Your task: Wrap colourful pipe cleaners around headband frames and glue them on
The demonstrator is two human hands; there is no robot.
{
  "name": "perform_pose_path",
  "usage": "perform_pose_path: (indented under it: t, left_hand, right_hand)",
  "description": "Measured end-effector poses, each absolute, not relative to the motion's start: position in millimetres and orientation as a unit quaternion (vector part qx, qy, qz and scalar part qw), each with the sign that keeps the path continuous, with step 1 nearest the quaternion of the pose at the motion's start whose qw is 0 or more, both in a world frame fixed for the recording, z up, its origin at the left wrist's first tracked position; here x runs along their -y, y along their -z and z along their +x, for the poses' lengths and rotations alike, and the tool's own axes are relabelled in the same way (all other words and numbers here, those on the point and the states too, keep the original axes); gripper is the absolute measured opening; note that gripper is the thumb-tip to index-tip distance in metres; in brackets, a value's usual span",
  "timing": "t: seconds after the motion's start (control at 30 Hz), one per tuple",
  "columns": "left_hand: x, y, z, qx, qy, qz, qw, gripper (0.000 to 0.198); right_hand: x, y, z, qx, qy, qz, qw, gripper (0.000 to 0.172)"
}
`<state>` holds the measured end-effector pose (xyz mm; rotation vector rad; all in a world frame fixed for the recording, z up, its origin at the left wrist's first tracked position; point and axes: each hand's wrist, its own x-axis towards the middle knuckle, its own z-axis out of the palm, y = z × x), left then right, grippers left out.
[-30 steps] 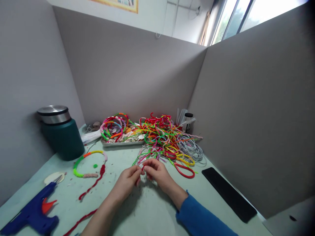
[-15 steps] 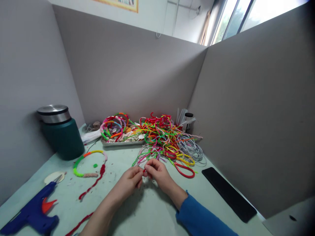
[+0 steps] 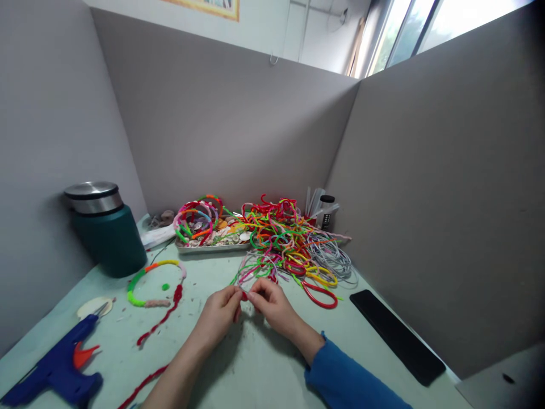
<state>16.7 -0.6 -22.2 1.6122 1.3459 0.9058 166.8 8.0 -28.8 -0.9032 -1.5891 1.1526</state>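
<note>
Over the near middle of the table (image 3: pixel 259 369), the left hand (image 3: pixel 219 313) pinches a small red fuzzy piece (image 3: pixel 244 296) between thumb and finger, while the right hand (image 3: pixel 275 308) has its fingertips just beside that piece's right end, though I cannot tell whether they grip it. Just beyond the hands lies a heap of coloured fuzzy sticks (image 3: pixel 276 230), with red-handled scissors (image 3: pixel 326 306) at its near right edge. To the left are a striped ring (image 3: pixel 136 284) and, nearer, a blue glue gun (image 3: pixel 63 363).
</note>
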Motion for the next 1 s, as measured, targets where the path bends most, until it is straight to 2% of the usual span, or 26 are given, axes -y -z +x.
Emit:
perform_pose_path:
  t: [0.17,0.33,0.43,0.53,0.63,0.77,0.9,1.0]
  left_hand:
    - [5,15,20,-0.546,-0.321,0.709,0.310,0.031]
    - [11,14,25,-0.506,-0.284,0.783,0.225,0.028]
    - [12,15,26,-0.515,-0.289,0.780,0.208,0.028]
    - [11,13,26,-0.531,-0.304,0.754,0.240,0.030]
    - [8,11,23,-0.531,-0.323,0.717,0.314,0.031]
    - [4,12,19,-0.515,-0.354,0.652,0.430,0.033]
    - [2,15,18,-0.486,-0.350,0.624,0.503,0.031]
    - [1,16,17,-0.480,-0.345,0.620,0.516,0.032]
  right_hand:
    - [-5,29,166,0.669,-0.404,-0.376,0.499,0.015]
    - [-12,39,167,0.618,-0.344,-0.472,0.527,0.019]
    - [-17,40,167,0.589,-0.359,-0.493,0.530,0.020]
    - [-19,36,170,0.562,-0.401,-0.474,0.546,0.023]
    - [-19,28,171,0.538,-0.463,-0.435,0.554,0.024]
    - [-15,23,169,0.540,-0.559,-0.365,0.514,0.023]
    - [-12,24,168,0.568,-0.549,-0.349,0.504,0.021]
    - [-12,26,169,0.580,-0.517,-0.371,0.509,0.025]
